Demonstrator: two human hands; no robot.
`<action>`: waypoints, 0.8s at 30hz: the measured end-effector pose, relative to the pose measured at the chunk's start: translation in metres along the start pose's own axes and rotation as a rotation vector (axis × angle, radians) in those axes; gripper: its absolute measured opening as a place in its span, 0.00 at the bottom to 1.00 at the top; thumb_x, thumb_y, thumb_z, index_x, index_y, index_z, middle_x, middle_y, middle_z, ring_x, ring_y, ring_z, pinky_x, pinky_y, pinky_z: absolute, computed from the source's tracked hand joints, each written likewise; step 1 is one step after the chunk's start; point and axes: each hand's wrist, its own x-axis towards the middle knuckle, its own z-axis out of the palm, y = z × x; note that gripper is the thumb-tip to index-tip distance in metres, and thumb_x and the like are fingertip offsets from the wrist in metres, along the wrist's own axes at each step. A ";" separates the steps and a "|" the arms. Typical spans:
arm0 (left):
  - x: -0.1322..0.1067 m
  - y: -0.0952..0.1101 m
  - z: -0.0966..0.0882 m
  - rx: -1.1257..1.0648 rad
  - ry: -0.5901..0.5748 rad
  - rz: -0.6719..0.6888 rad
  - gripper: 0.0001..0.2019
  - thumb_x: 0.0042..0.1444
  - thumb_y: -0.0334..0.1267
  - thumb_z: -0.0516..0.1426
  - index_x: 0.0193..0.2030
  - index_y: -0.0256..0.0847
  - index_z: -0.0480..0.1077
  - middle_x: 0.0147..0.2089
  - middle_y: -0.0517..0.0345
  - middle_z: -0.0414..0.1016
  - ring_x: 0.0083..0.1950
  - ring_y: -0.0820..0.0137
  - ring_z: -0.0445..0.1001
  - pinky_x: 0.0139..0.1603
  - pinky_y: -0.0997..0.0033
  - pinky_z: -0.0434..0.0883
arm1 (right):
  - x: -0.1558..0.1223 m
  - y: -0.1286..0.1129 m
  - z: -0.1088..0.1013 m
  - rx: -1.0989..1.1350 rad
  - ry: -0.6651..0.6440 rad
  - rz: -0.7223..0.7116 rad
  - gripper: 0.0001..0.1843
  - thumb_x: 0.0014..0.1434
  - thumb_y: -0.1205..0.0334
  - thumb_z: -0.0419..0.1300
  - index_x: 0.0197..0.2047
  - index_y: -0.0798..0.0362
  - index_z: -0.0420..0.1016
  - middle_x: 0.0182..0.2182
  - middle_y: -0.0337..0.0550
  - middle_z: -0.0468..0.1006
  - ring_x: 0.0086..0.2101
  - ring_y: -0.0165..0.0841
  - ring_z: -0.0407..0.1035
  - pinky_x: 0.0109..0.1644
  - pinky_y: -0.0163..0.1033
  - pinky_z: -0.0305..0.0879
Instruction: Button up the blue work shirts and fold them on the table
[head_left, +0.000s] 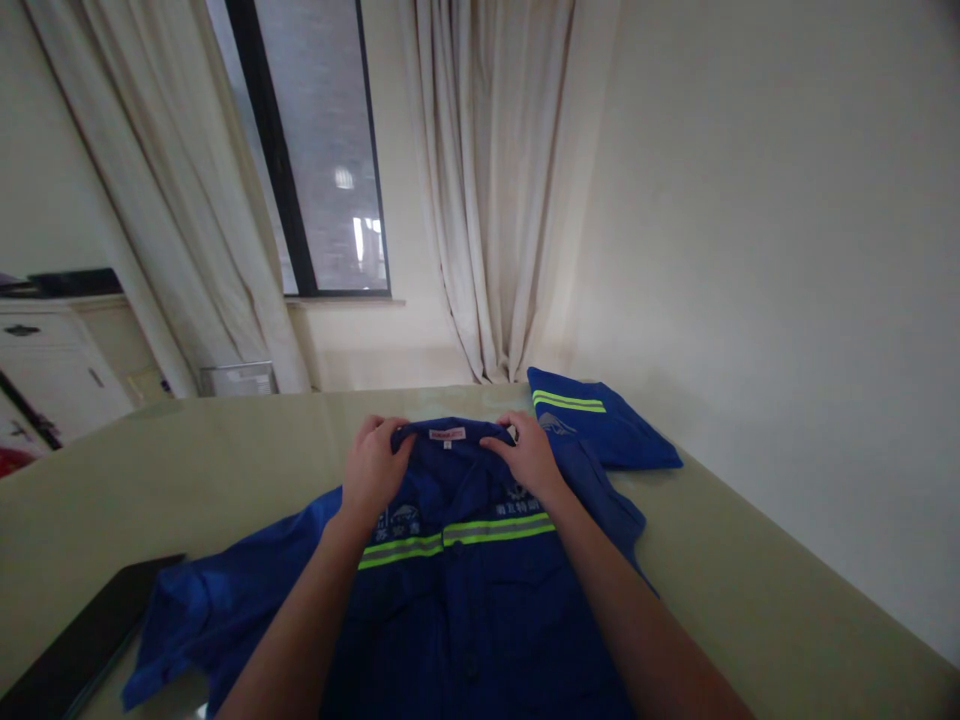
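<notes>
A blue work jacket (480, 600) lies front side up on the table, with a yellow-green and grey reflective stripe across its chest and pale lettering above it. My left hand (377, 465) pinches the left side of its collar. On the collar's other side my right hand (525, 452) grips the fabric between thumb and fingers. Between both hands a white and red label shows inside the neck. One sleeve (225, 590) spreads out to the left; the right sleeve is partly hidden behind my right forearm.
A folded blue garment (615, 430) with a matching stripe lies at the table's back right, by the wall. A dark flat object (97, 630) rests at the front left, close to the sleeve. Curtains (495, 200) and a window stand behind the table (247, 450); a white cabinet (60, 350) is far left.
</notes>
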 end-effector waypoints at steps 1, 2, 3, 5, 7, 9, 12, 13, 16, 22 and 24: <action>-0.001 -0.001 0.007 -0.095 -0.003 -0.055 0.19 0.61 0.47 0.57 0.55 0.42 0.75 0.53 0.46 0.74 0.48 0.58 0.79 0.55 0.53 0.74 | -0.002 0.002 0.003 -0.050 0.074 0.003 0.09 0.58 0.55 0.68 0.38 0.50 0.77 0.37 0.45 0.77 0.41 0.42 0.70 0.46 0.43 0.66; -0.002 -0.003 0.013 -0.199 -0.013 -0.106 0.23 0.62 0.48 0.57 0.60 0.40 0.70 0.57 0.43 0.71 0.47 0.59 0.81 0.51 0.56 0.76 | -0.004 0.005 0.005 -0.087 0.141 0.015 0.09 0.60 0.55 0.66 0.40 0.51 0.78 0.40 0.47 0.77 0.42 0.42 0.71 0.48 0.45 0.66; -0.003 -0.005 0.019 -0.280 -0.039 -0.141 0.26 0.63 0.49 0.55 0.65 0.38 0.65 0.62 0.39 0.67 0.49 0.60 0.81 0.49 0.59 0.78 | -0.005 0.008 0.007 -0.105 0.191 0.037 0.10 0.62 0.56 0.64 0.44 0.52 0.78 0.43 0.49 0.76 0.41 0.42 0.72 0.48 0.45 0.67; -0.004 -0.009 0.030 -0.335 -0.144 -0.149 0.28 0.66 0.47 0.51 0.69 0.36 0.58 0.69 0.34 0.60 0.57 0.59 0.79 0.50 0.61 0.78 | -0.008 0.013 0.009 -0.104 0.235 0.082 0.15 0.64 0.58 0.59 0.50 0.54 0.78 0.48 0.53 0.75 0.38 0.40 0.73 0.46 0.45 0.69; -0.008 -0.009 0.040 -0.284 -0.286 -0.109 0.26 0.67 0.47 0.49 0.66 0.36 0.62 0.68 0.36 0.65 0.60 0.58 0.76 0.56 0.60 0.75 | -0.008 0.015 0.009 -0.089 0.249 0.106 0.16 0.65 0.58 0.56 0.52 0.55 0.77 0.48 0.53 0.76 0.35 0.38 0.73 0.45 0.44 0.70; -0.018 -0.003 0.050 -0.233 -0.395 -0.082 0.24 0.65 0.50 0.52 0.60 0.37 0.70 0.62 0.39 0.74 0.62 0.53 0.75 0.63 0.52 0.70 | -0.005 0.012 0.006 -0.065 0.263 0.110 0.16 0.65 0.58 0.55 0.50 0.55 0.78 0.46 0.51 0.78 0.34 0.37 0.73 0.44 0.43 0.70; -0.043 0.013 0.067 -0.088 -0.454 -0.067 0.31 0.60 0.58 0.55 0.64 0.41 0.69 0.69 0.39 0.67 0.72 0.39 0.60 0.69 0.30 0.53 | 0.003 -0.005 -0.006 -0.015 0.296 0.084 0.16 0.64 0.57 0.55 0.48 0.55 0.78 0.45 0.51 0.79 0.34 0.36 0.73 0.41 0.41 0.71; -0.051 0.019 0.071 -0.004 -0.465 -0.045 0.34 0.61 0.60 0.54 0.68 0.43 0.65 0.73 0.41 0.61 0.75 0.37 0.52 0.69 0.25 0.48 | 0.006 -0.013 -0.013 -0.004 0.313 0.069 0.16 0.64 0.56 0.55 0.47 0.55 0.78 0.45 0.51 0.79 0.34 0.36 0.73 0.41 0.41 0.70; -0.068 0.027 0.081 0.223 -0.503 0.070 0.34 0.65 0.60 0.47 0.74 0.50 0.58 0.78 0.49 0.51 0.78 0.41 0.43 0.72 0.28 0.42 | 0.015 -0.036 -0.039 -0.010 0.330 0.028 0.16 0.64 0.55 0.56 0.47 0.54 0.78 0.41 0.48 0.81 0.33 0.35 0.73 0.38 0.39 0.69; -0.067 0.019 0.079 0.299 -0.494 0.164 0.31 0.67 0.57 0.47 0.76 0.61 0.49 0.77 0.54 0.55 0.77 0.43 0.48 0.72 0.34 0.47 | 0.005 -0.021 -0.099 -0.346 0.152 0.129 0.17 0.67 0.48 0.56 0.39 0.50 0.78 0.33 0.43 0.82 0.32 0.36 0.74 0.37 0.38 0.65; -0.063 0.016 0.080 0.311 -0.506 0.178 0.28 0.67 0.57 0.47 0.73 0.64 0.56 0.76 0.55 0.56 0.77 0.42 0.48 0.72 0.33 0.47 | -0.018 0.008 -0.113 -0.571 0.050 0.231 0.17 0.67 0.46 0.56 0.40 0.50 0.77 0.36 0.46 0.81 0.35 0.39 0.75 0.37 0.39 0.64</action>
